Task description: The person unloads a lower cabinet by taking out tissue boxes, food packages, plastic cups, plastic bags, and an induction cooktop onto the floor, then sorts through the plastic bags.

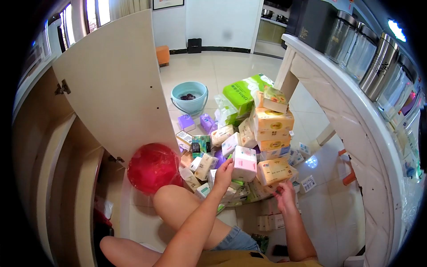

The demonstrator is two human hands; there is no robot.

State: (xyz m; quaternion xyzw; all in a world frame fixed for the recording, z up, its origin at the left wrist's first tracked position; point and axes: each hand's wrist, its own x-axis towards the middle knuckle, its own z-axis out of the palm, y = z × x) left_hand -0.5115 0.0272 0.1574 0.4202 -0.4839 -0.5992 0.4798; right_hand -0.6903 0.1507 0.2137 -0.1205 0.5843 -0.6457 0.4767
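Observation:
My left hand (223, 175) is closed on the left side of a pink and white tissue pack (244, 163), held above the pile. My right hand (285, 195) is at the lower edge of an orange tissue pack (274, 171), its fingers partly curled; whether they grip the pack is unclear. Behind the two packs rises a stack of orange packs (273, 120). White, purple and green packs lie jumbled on the floor around my left hand, among them a cream pack (206, 166). A large green package (247, 93) leans at the back of the pile.
An open cabinet door (120, 84) and shelves (66, 142) stand at the left, with a red bin (153, 167) beside them. A blue bucket (190, 99) sits beyond the pile. Along the right runs a white counter (342, 93) bearing glass jars (340, 38).

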